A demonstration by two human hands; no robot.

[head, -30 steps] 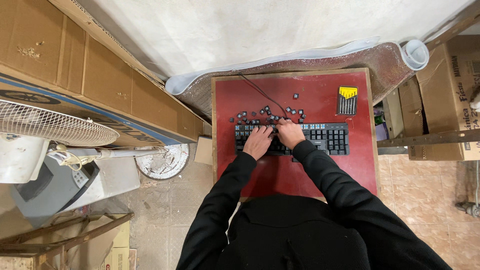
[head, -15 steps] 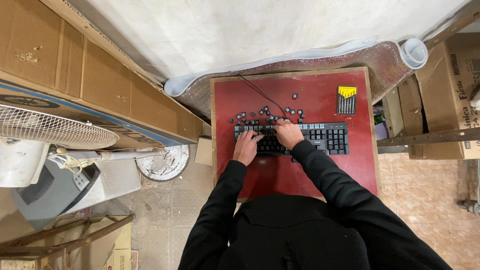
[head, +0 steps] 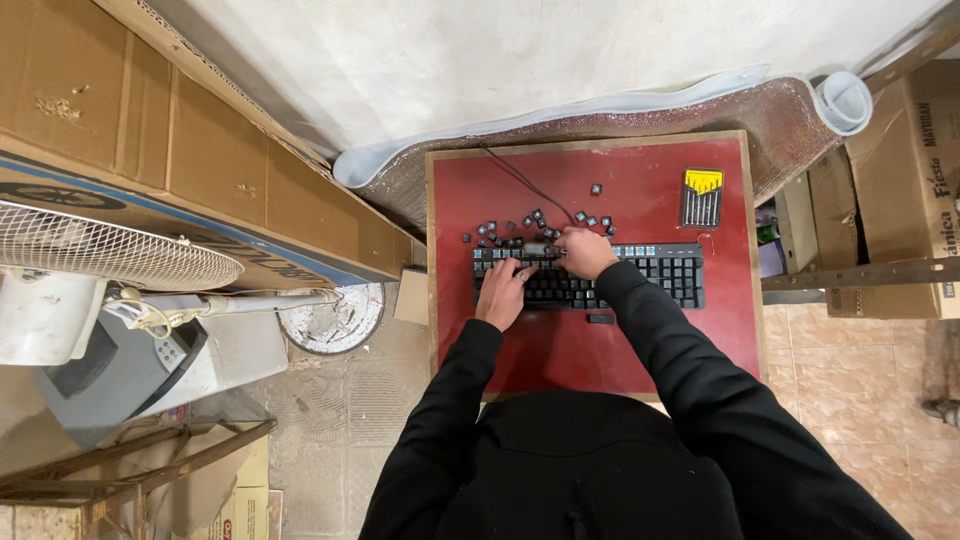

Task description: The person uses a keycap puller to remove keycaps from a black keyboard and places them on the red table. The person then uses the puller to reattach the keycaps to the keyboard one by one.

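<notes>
We look straight down on a black rectangular computer keyboard [head: 640, 275] lying across the middle of a small red-topped wooden table [head: 620, 350], with its dark cable [head: 515, 178] running off the far edge. Both hands work at the keyboard's left end. The left hand [head: 503, 292] rests flat on the near left keys, fingers stretched forward and close together, and seems to steady the board rather than grip anything. The right hand [head: 585, 252] sits at the far edge of the board, curled, its fingertips turned left toward a small grey piece; we cannot tell whether they pinch it or only touch it. Just beyond the hands a scatter of small dark loose keycaps [head: 530, 222] lies on the red top, and the row of the keyboard nearest them shows pale bare spots, so we judge the step in hand to be work on single caps at the upper left of the board. A short black bar-shaped piece [head: 600, 319] lies just in front of the keyboard. A yellow-and-black case of small screwdrivers [head: 701, 197] stands well apart at the far right. As we read it, any move here calls for a fine fingertip grip on one cap at a time, the board held firm, and care not to knock the loose caps off the table.
</notes>
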